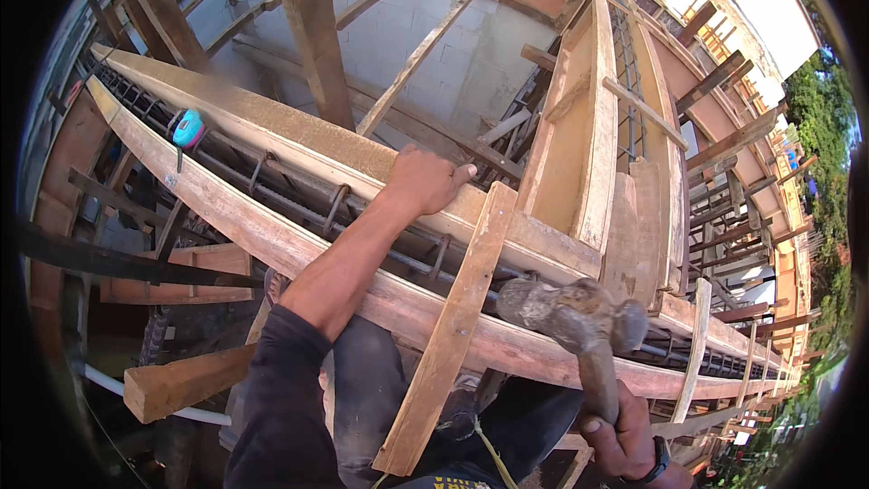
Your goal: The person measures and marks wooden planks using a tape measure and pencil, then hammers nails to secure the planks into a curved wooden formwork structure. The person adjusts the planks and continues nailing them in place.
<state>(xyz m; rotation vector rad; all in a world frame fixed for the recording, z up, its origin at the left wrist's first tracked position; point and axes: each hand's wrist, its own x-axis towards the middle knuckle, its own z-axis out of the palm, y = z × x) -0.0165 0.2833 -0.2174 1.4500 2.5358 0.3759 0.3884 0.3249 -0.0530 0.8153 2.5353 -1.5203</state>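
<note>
My right hand (pixel 623 435), a dark band at its wrist, is wrapped round the handle of a worn claw hammer (pixel 593 344). The hammer's head is up, over the near form board (pixel 389 303). My left hand (pixel 424 183) lies over the top edge of the far form board (pixel 272 136), fingers curled down behind it and thumb pointing right. Steel rebar (pixel 312 208) with bent ties runs in the trough between the two boards. A short wooden cleat (pixel 460 326) crosses both boards, between my hands. Further left, a turquoise tape measure (pixel 188 129) sits at the trough.
A thick timber post (pixel 312 36) and a slanting brace (pixel 421 59) stand beyond the far board. Another box form (pixel 588 127) joins from the far side at right. A squared timber (pixel 186 385) juts out at lower left. Several more cleats and props (pixel 695 349) line the right.
</note>
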